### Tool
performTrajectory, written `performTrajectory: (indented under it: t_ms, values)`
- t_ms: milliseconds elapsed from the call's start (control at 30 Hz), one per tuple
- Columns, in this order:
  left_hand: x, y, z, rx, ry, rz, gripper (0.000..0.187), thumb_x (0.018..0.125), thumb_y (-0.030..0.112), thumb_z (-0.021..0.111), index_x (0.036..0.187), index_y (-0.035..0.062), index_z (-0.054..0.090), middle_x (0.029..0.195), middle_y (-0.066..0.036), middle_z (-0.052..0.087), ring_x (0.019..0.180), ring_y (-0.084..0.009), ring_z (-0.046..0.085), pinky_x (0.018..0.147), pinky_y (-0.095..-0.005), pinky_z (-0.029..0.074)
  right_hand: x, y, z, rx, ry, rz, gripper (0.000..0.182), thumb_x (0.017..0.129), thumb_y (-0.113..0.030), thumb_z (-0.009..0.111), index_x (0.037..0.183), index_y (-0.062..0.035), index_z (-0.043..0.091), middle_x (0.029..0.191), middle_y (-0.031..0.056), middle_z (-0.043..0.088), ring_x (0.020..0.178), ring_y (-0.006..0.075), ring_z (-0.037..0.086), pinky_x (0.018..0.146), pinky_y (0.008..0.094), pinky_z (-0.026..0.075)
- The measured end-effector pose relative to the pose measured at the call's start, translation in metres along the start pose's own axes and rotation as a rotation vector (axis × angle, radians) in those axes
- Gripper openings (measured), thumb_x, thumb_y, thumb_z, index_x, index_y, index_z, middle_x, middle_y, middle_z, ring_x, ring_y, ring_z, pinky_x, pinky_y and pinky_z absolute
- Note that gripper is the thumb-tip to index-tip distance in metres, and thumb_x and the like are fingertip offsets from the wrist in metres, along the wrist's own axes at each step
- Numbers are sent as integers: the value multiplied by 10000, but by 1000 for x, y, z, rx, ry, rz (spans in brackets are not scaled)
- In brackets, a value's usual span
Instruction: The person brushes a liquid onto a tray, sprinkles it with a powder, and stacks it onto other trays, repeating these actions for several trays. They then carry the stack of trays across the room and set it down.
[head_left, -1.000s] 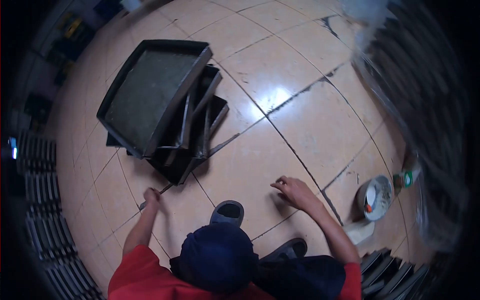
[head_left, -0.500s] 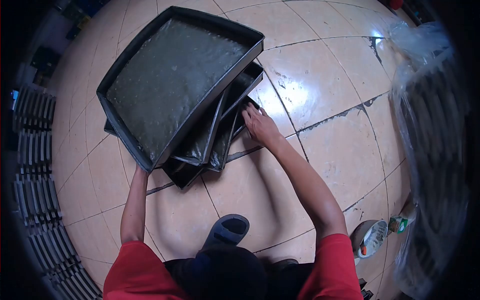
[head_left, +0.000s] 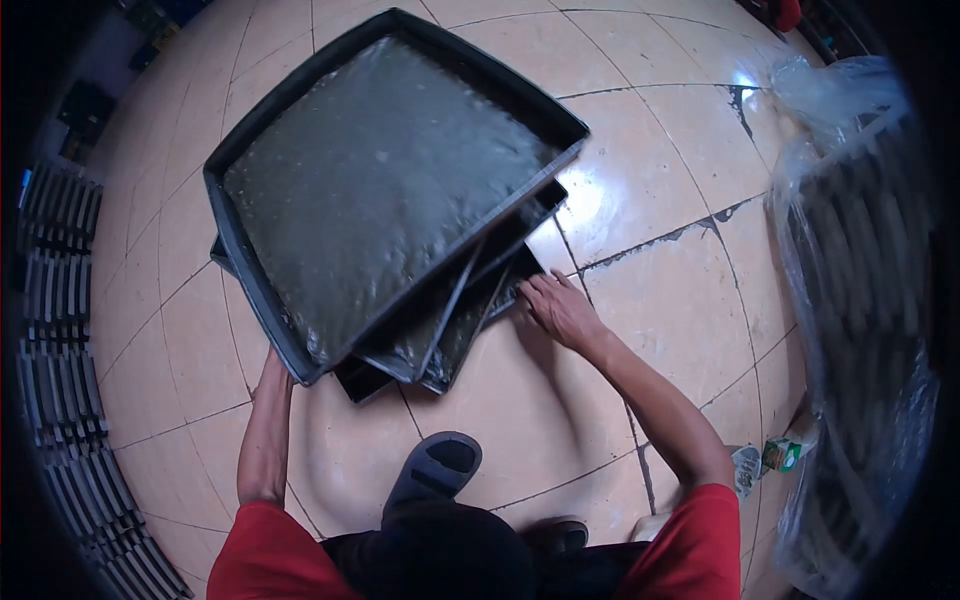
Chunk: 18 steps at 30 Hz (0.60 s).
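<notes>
A large dark tray [head_left: 370, 190] with raised walls, its floor a wet-looking, speckled grey, lies on top of several similar trays. The lower trays [head_left: 455, 320] fan out at different angles beneath it, mostly covered. My right hand [head_left: 562, 305] is at the right edge of a lower tray, its fingers bent against the rim. My left hand [head_left: 276, 372] reaches in beneath the near left corner of the top tray. The left fingers are hidden there, so their grip does not show.
Rows of stacked dark trays [head_left: 65, 300] line the left side. Plastic-wrapped stacks [head_left: 850, 280] stand on the right, near a small green-and-white box [head_left: 782, 453] and a container [head_left: 745, 470]. Beneath is a tiled floor [head_left: 660, 320]; a sandal [head_left: 440, 462] shows near me.
The tray stack has shifted right and slightly toward me, with the top tray turned a little. My right hand has moved right and nearer along with it; my left forearm has barely moved.
</notes>
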<state>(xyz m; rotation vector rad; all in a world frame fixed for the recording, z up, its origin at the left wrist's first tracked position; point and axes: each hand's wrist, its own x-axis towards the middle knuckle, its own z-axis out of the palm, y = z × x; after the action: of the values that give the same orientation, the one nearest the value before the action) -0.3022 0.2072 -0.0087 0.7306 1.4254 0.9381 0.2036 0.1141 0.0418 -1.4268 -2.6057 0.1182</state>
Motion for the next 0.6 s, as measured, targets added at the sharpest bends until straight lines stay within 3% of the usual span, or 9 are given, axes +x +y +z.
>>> performTrajectory:
  t_ms: [100,233,367,433,467,600]
  values:
    - [-11,-4,26,53,-53,-10,529,1005,342,540,1398,-11,505,1221,-115,632,1095,-194,608,983,-367,482,-52,-14,-14,161,-99,131,241,926,-166,566,1133,-44,585,1060,116,606,1071,277,587,993,410,459]
    - [-22,-6,74,145,-158,-17,515,1003,327,545,1383,-21,520,1188,-117,648,1068,-190,618,967,-358,491,-128,-38,-14,154,-13,328,186,904,-160,613,1037,-31,627,1013,154,624,986,319,608,850,411,522]
    - [-30,2,140,259,-287,-11,502,1001,312,550,1367,-31,536,1156,-119,663,1040,-185,627,951,-349,500,-200,-62,-15,143,12,496,152,895,-152,631,987,-34,654,972,152,643,944,336,635,798,430,552]
    - [-40,8,181,260,-346,65,495,1001,305,553,1359,-36,544,1140,-119,671,1027,-183,632,943,-344,504,-236,-77,-7,140,77,594,184,889,-160,659,1044,-62,664,1003,139,646,941,335,631,792,434,554]
    - [-43,12,200,193,-370,160,439,984,218,563,1292,-93,586,985,-103,695,886,-167,630,846,-310,521,-247,-92,-3,131,105,647,206,886,-165,673,1072,-76,669,1019,133,648,940,335,629,790,436,555]
    - [-20,4,277,387,-508,196,486,991,238,566,1337,-103,562,1137,-156,688,943,-204,645,864,-323,514,-285,-145,3,95,208,921,195,867,-137,700,1052,-77,682,1001,118,669,930,341,631,770,447,546]
